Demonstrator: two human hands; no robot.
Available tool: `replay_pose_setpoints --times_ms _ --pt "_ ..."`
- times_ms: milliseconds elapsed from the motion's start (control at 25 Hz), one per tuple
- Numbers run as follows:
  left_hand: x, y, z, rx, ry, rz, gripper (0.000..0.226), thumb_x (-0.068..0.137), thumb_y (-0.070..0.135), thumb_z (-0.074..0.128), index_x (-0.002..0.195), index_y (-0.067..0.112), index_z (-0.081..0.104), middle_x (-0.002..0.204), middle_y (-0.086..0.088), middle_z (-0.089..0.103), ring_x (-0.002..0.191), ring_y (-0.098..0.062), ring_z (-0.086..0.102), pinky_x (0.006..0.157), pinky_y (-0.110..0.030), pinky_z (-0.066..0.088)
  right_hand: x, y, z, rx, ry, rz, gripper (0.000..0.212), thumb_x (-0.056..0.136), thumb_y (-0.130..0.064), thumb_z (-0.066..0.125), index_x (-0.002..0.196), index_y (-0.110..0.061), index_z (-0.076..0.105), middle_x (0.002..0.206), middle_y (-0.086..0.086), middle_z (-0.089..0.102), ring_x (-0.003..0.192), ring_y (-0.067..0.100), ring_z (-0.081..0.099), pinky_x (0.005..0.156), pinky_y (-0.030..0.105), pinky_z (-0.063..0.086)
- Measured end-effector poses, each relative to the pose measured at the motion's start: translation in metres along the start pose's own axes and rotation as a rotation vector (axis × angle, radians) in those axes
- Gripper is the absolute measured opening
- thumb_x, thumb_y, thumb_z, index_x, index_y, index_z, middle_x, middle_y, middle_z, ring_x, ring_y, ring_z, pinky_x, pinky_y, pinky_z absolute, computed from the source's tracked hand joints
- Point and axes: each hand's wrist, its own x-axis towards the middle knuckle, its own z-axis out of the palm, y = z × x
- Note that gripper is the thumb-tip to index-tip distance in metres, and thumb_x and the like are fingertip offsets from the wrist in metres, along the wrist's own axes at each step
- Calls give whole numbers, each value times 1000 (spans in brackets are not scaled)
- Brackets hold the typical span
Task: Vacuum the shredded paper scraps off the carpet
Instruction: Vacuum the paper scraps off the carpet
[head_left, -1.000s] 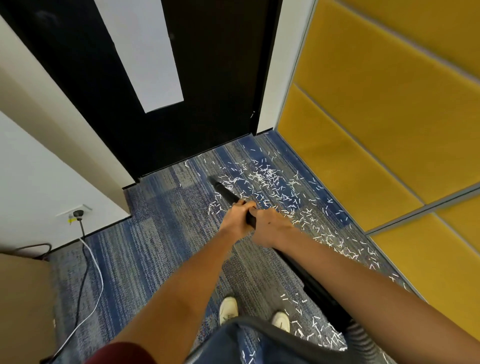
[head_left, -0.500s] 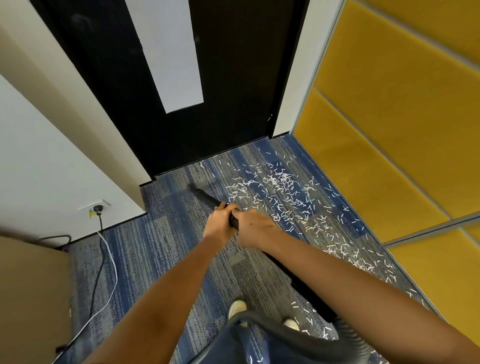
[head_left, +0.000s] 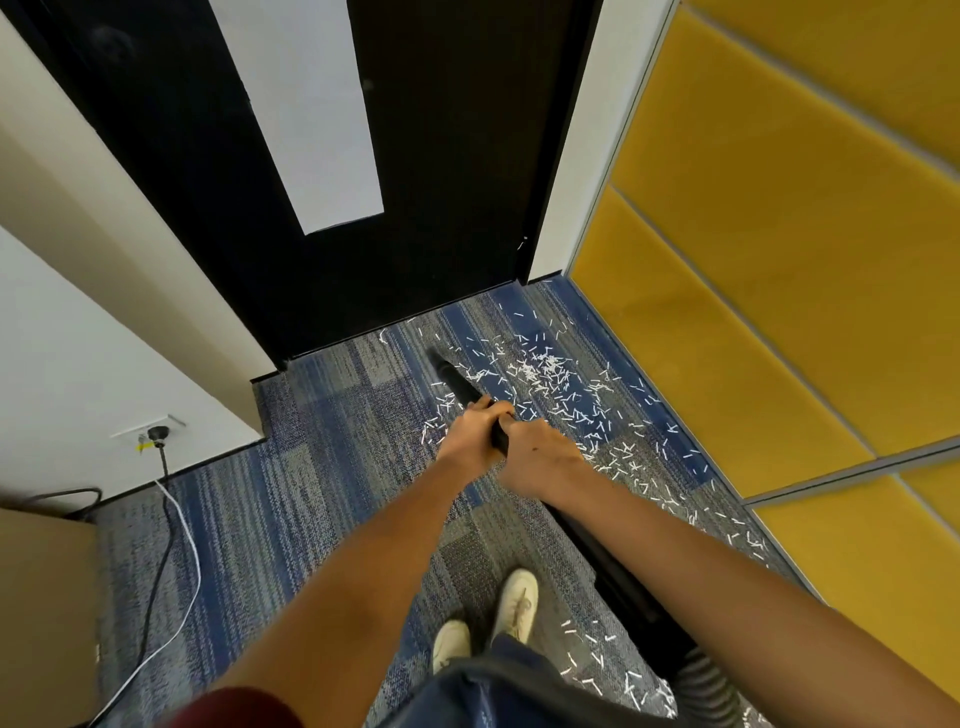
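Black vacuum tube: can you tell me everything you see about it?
The black vacuum tube looks like smooth hard plastic, long and straight. It slants from a ribbed grey hose at lower right to its tip down at the carpet, among white paper scraps. The left hand and right hand both hold it nearer the tip.
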Motion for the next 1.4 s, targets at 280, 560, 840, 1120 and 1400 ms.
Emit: replay_pose_setpoints --times_ms 280,560,840,1120,1400 --pt "31 -11 -29 55 144 -88 44 87 -4 53 129 12 55 133 -12 49 120 -30 49 102 -38 40 37 -6 -29 -47 8 -125 48 90 -7 54 136 -12 41 100 6 50 86 21 53 73 29 50" --pt "71 -38 -48 -20 197 -123 35 84 -8 56 112 13 64 115 -3 58 96 -21 60 92 -35 48 81 -29 -54 -33 14 -215 36 95 -11 49 129 -1 48 119 13 55 109 28 55 82 34 45" --pt "96 -25 -72 3 170 -37 31 81 -6 58 106 12 64 110 -6 61 96 -26 61 89 -40 50 103 -31 -79 -18 10 -146 40 89 -9 55 128 -7 48 89 4 49 80 20 50 68 29 47" --pt "100 -35 -80 82 85 -90 34 83 2 59 113 20 60 111 -2 59 94 -24 62 89 -40 51 104 -37 -82 29 -15 -148 52 88 -10 56 138 -12 43 110 9 54 85 21 54 78 29 52" --pt "121 -31 -81 31 39 -52 28 85 -2 58 103 18 62 109 -2 56 95 -22 57 93 -39 49 115 -36 -81 105 33 -46 50 89 -6 53 138 -13 43 97 5 51 82 20 54 78 30 53"
